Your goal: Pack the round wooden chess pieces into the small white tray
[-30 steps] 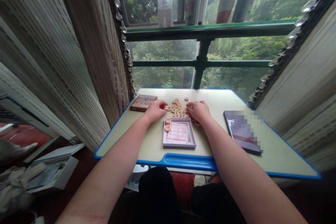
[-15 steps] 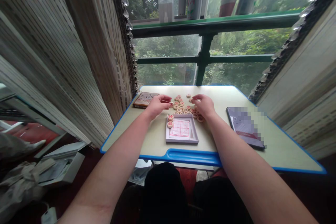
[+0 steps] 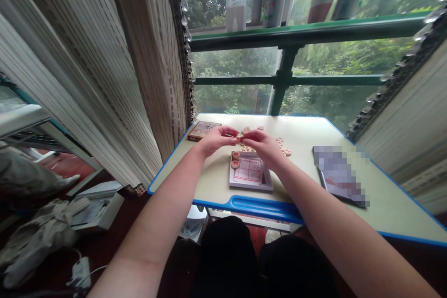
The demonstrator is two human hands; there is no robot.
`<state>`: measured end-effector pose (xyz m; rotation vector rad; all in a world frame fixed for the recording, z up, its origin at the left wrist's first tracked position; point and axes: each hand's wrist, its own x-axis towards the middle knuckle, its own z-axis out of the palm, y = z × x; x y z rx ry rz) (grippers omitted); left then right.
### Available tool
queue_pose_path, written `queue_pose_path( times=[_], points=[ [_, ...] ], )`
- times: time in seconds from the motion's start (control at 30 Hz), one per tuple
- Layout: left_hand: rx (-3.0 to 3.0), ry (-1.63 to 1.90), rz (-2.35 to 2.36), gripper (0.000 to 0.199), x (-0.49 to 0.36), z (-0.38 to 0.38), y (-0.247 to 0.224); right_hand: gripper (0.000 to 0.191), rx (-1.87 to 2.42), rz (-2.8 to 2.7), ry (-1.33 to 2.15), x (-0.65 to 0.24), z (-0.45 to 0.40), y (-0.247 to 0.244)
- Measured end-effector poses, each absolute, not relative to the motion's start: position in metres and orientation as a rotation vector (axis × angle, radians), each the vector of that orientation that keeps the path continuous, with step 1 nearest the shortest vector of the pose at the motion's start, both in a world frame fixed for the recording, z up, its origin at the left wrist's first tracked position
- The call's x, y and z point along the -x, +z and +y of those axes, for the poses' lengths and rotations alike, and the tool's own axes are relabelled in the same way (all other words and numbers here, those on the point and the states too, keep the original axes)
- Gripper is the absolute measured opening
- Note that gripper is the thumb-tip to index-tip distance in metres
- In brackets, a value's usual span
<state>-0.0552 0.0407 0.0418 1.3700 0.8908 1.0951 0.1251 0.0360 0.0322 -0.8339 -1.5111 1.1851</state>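
Above the far edge of a shallow open box [image 3: 268, 188], my left hand [image 3: 220, 139] and my right hand [image 3: 262, 145] meet at the fingertips. Both are closed around a round xiangqi piece [image 3: 240, 139] with red marking; whether it is one piece or two stacked I cannot tell. Inside the box, pieces with red characters [image 3: 235, 164] sit in the left far corner, beside a folded paper board [image 3: 249, 170] with red lines. Several loose xiangqi pieces [image 3: 286, 152] lie beyond the box, partly hidden by my right hand.
A flat box lid [image 3: 204, 130] with printed writing lies at the table's far left. On the right is a dark tablet-like object [image 3: 324, 167], partly blurred out. The pale table [image 3: 209, 186] has a blue edge and pen groove. Cans [image 3: 275, 3] and cups stand on the window ledge.
My right hand has moved left to join my left hand, and their fingertips now meet at a piece. The whole view has shifted slightly, so the table appears further right.
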Motion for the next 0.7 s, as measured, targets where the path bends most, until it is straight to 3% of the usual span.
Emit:
queue_pose_path(
  times=[0.13,0.37,0.7],
  points=[
    [-1.396,1.106,0.974,0.030,0.053,0.040,0.043,0.013,0.904,-1.550,1.065,-0.132,0.046,0.027],
    [-1.446,1.005,1.025,0.032,0.055,0.035,0.052,0.012,1.285,-1.970,0.390,-0.150,0.064,0.021],
    [-1.418,0.937,0.916,0.031,0.060,0.036,0.048,0.016,1.421,-2.142,0.238,-0.151,0.065,0.018]
  ],
)
